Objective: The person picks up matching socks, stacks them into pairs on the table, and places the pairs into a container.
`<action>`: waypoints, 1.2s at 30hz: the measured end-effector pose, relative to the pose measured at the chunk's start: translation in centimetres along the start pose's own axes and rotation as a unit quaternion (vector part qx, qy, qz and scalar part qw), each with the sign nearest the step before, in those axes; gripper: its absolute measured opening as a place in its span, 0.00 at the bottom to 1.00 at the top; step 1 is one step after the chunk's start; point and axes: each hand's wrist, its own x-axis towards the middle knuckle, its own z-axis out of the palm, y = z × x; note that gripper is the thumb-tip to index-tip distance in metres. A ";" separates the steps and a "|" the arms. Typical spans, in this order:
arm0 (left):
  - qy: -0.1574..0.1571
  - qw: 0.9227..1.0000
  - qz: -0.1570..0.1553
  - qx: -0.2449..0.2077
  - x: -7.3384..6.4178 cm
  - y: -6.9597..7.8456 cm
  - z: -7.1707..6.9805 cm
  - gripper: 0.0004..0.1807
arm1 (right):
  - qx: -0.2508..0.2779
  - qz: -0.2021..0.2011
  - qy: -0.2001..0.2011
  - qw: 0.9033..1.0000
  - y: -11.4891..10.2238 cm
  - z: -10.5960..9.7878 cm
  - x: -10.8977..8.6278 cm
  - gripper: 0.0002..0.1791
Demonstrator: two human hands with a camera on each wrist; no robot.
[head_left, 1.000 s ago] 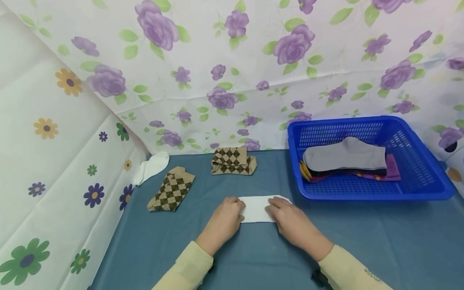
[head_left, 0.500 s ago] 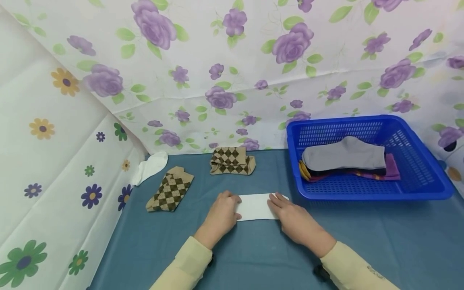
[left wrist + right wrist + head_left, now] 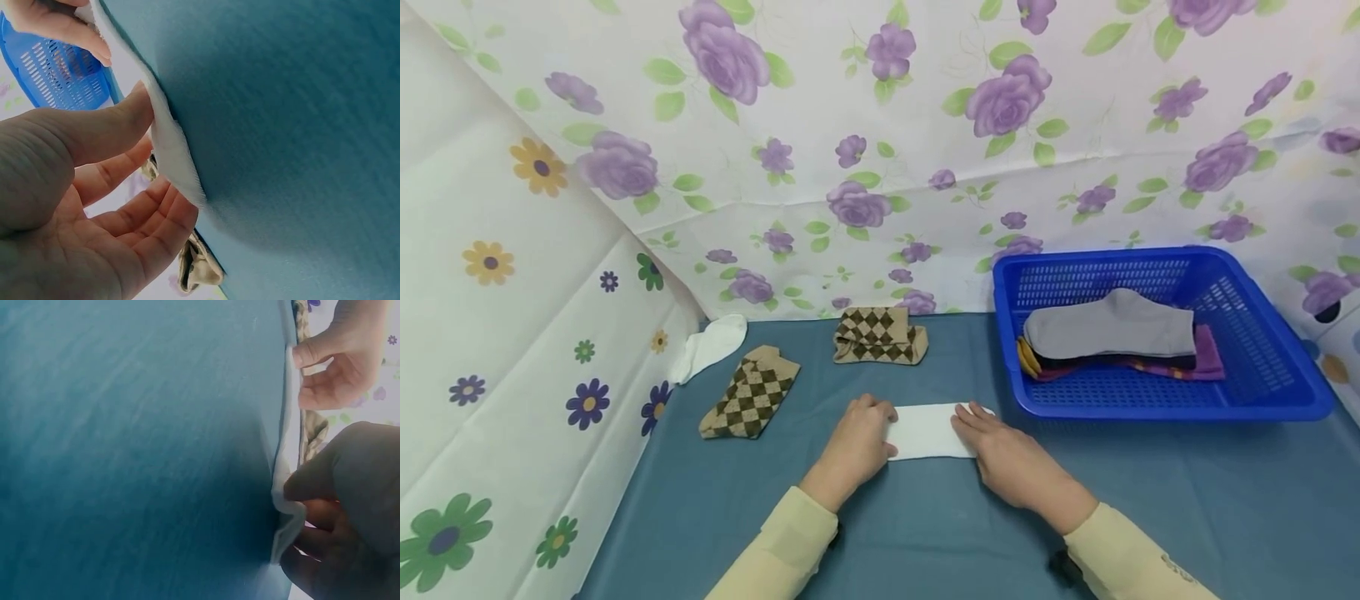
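Observation:
A flat white sock [image 3: 928, 431] lies on the blue-green cloth in front of the person, its long side running left to right. The left hand [image 3: 858, 442] holds its left end; in the left wrist view the thumb [image 3: 128, 122] touches the near edge and the fingers curl around the end. At the other end is the right hand [image 3: 1009, 454], fingers over the top. The right wrist view has the sock [image 3: 286, 506] bunched up between that hand's thumb and fingers. Part of the right end is hidden beneath the hand.
A blue basket [image 3: 1172, 410] at the right holds a grey sock [image 3: 1112, 327] over darker, purple and yellow ones. Farther back lie a folded argyle sock [image 3: 880, 335], another argyle sock [image 3: 752, 396] and a white sock [image 3: 711, 346]. Floral sheets [image 3: 805, 108] hang behind.
The left hand has moved slightly left along with its end of the white sock, and more of the sock shows between the hands. The right fingers have straightened a little.

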 end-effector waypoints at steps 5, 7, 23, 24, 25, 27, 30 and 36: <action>0.003 1.000 0.000 0.003 0.0 0.0 0.1 0.21 | 0.036 0.011 0.033 0.999 -0.1 -0.2 0.5 0.25; 0.005 1.000 0.006 0.009 0.0 0.0 0.1 0.21 | 0.040 0.017 0.044 0.998 -0.4 -0.5 0.7 0.24; 0.097 0.995 0.023 -0.021 -0.2 -1.3 -3.1 0.16 | 0.045 0.038 0.203 0.977 -2.4 -2.3 0.0 0.13; 0.095 0.995 0.020 -0.020 -0.2 -1.6 -3.1 0.16 | 0.047 0.044 0.207 0.976 -2.4 -2.2 -0.1 0.13; 0.091 0.995 0.017 -0.020 -0.2 -1.8 -3.1 0.16 | 0.047 0.052 0.210 0.975 -2.4 -2.1 -0.1 0.12; 0.085 0.996 0.010 -0.019 -0.1 -2.4 -3.1 0.17 | 0.049 0.062 0.218 0.973 -2.4 -2.0 -0.2 0.11; 0.088 0.996 -0.007 -0.024 0.3 -3.5 -3.6 0.18 | 0.046 0.067 0.225 0.971 -2.4 -1.9 -0.2 0.10; 0.133 0.988 -0.072 -0.016 2.4 -7.7 -7.0 0.28 | 0.048 0.067 0.235 0.968 -2.6 -2.0 -0.4 0.11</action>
